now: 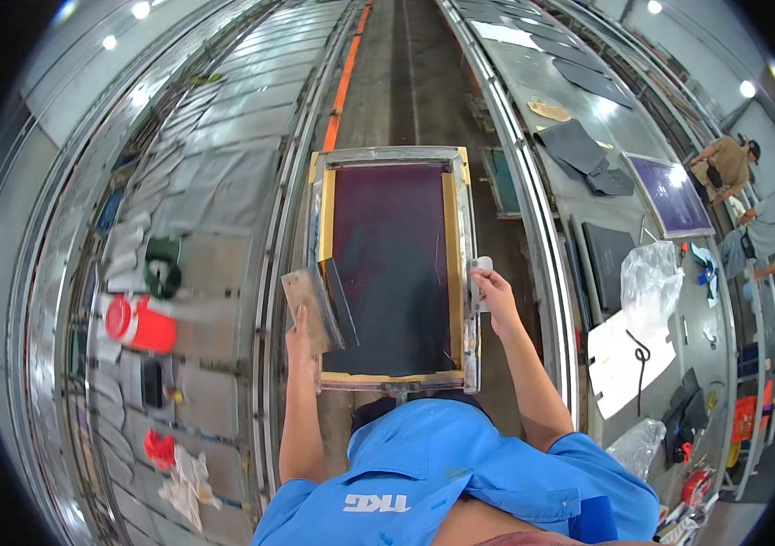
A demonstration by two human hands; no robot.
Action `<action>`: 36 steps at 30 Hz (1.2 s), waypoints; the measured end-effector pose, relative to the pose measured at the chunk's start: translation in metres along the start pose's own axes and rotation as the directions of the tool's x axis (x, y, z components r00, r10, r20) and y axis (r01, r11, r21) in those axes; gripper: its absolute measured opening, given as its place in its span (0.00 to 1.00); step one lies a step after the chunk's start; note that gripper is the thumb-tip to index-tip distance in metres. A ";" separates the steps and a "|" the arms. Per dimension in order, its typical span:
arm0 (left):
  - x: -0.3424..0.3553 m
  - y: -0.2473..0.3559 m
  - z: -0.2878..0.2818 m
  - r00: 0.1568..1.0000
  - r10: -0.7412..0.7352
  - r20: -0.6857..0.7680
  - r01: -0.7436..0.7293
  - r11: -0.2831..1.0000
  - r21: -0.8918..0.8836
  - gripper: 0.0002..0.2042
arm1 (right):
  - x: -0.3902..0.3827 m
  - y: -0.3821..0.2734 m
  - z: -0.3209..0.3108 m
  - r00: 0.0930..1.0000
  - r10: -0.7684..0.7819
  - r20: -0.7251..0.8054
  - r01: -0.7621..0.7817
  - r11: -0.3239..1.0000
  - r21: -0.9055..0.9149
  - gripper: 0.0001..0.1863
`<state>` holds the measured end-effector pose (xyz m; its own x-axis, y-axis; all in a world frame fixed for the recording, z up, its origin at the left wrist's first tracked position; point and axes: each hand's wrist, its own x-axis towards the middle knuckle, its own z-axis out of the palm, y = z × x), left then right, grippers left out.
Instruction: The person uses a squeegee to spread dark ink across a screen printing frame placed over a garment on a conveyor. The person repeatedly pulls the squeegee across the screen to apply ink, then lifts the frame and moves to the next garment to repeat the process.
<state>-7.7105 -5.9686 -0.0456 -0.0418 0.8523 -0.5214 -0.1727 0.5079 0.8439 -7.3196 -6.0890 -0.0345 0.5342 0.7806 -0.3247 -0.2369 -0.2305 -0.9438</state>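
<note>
In front of my body is a screen printing frame (471, 364) with metal sides, tan tape along its inner edges and a dark purple mesh (392, 218). My left hand (299, 335) grips a squeegee (304, 296), a wide wooden-looking board with a dark blade side, tilted over the frame's lower left edge. At the frame's right side, my right hand (494, 296) closes around a pale, bracket-like piece (482, 267). Whether that piece is fixed to the frame, I cannot make out. Both forearms come up from below, apart from each other.
Long tables flank the aisle. On the left one are a red jug (140, 324), a dark green container (162, 268) and white cloth (189, 487). The right one bears a purple screen (669, 194), clear plastic (649, 278) and a white sheet (619, 364). Two people (724, 168) stand beyond it.
</note>
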 end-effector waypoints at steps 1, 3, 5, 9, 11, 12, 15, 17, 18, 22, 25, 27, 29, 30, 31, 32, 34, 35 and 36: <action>0.021 0.010 0.015 1.000 -0.007 0.025 0.007 1.000 0.021 0.35 | 0.013 -0.009 0.001 0.998 -0.063 0.008 0.063 0.997 0.051 0.12; 0.060 0.027 0.045 0.998 -0.030 0.054 0.025 0.996 0.088 0.35 | 0.043 -0.017 -0.002 0.995 -0.099 -0.026 0.101 0.991 0.083 0.12; 0.104 0.047 0.080 0.998 -0.026 0.058 0.016 0.986 0.164 0.35 | 0.082 -0.026 0.004 0.992 -0.086 -0.091 0.096 0.990 0.108 0.12; 0.201 0.069 0.153 0.995 -0.024 0.096 -0.001 0.968 0.250 0.34 | 0.167 -0.031 0.006 0.981 -0.050 -0.185 0.071 0.991 0.113 0.10; 0.246 0.088 0.201 0.988 -0.021 0.155 -0.014 0.975 0.222 0.35 | 0.229 -0.043 0.002 0.980 -0.076 -0.184 0.102 0.986 0.134 0.10; 0.263 0.097 0.226 0.982 -0.030 0.185 -0.010 0.977 0.212 0.35 | 0.257 -0.050 -0.003 0.977 -0.090 -0.194 0.119 0.982 0.144 0.10; 0.287 0.134 0.309 0.968 0.023 0.250 -0.041 0.997 0.069 0.37 | 0.352 -0.095 -0.017 0.978 -0.009 -0.210 0.034 0.993 0.114 0.10; 0.328 0.153 0.334 0.986 0.067 0.151 -0.092 0.982 0.167 0.36 | 0.412 -0.117 -0.008 0.982 -0.088 -0.165 0.103 0.991 0.082 0.10; 0.350 0.155 0.339 0.991 0.087 0.101 -0.107 0.971 0.213 0.36 | 0.439 -0.127 -0.004 0.982 -0.125 -0.145 0.135 0.989 0.061 0.10; 0.407 0.168 0.374 0.989 0.034 0.142 -0.036 0.999 0.009 0.38 | 0.547 -0.176 0.017 0.989 -0.144 -0.029 0.146 0.988 0.051 0.09; 0.467 0.158 0.394 0.999 0.011 0.047 -0.009 0.999 -0.047 0.37 | 0.623 -0.202 0.041 0.988 -0.115 0.100 0.112 0.993 0.038 0.09; 0.517 0.160 0.405 0.999 0.008 0.043 -0.004 0.996 -0.085 0.38 | 0.679 -0.210 0.054 0.988 -0.105 0.111 0.108 0.994 -0.015 0.09; 0.566 0.172 0.423 0.999 0.011 0.047 -0.006 0.995 -0.104 0.40 | 0.744 -0.221 0.073 0.990 -0.086 0.113 0.090 0.995 -0.032 0.09; 0.594 0.186 0.442 0.999 0.028 0.024 -0.026 0.997 -0.075 0.40 | 0.777 -0.222 0.081 0.991 -0.090 0.094 0.092 0.995 -0.025 0.09; 0.619 0.203 0.459 0.999 0.040 -0.002 -0.040 0.998 -0.039 0.41 | 0.810 -0.239 0.092 0.991 -0.109 0.083 0.109 0.994 0.014 0.09; 0.647 0.225 0.470 0.998 0.053 -0.027 -0.053 0.999 0.001 0.41 | 0.836 -0.250 0.102 0.995 -0.081 0.063 0.083 0.996 -0.024 0.10; 0.689 0.264 0.514 0.998 0.057 0.031 -0.056 0.998 -0.031 0.41 | 0.895 -0.275 0.112 0.996 -0.086 0.015 0.086 0.995 -0.041 0.10; 0.705 0.284 0.534 0.997 0.036 0.072 -0.033 0.998 -0.051 0.41 | 0.911 -0.281 0.112 0.999 -0.051 0.007 0.052 0.998 -0.043 0.10; 0.722 0.306 0.550 0.994 0.036 0.100 -0.028 0.997 -0.078 0.41 | 0.925 -0.302 0.121 0.999 -0.029 0.019 0.029 0.999 -0.037 0.10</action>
<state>-7.2526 -5.1293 -0.0949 0.0504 0.8781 -0.4758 -0.2475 0.4725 0.8459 -6.8523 -5.2274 -0.0425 0.5249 0.7979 -0.2963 -0.1912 -0.2287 -0.9545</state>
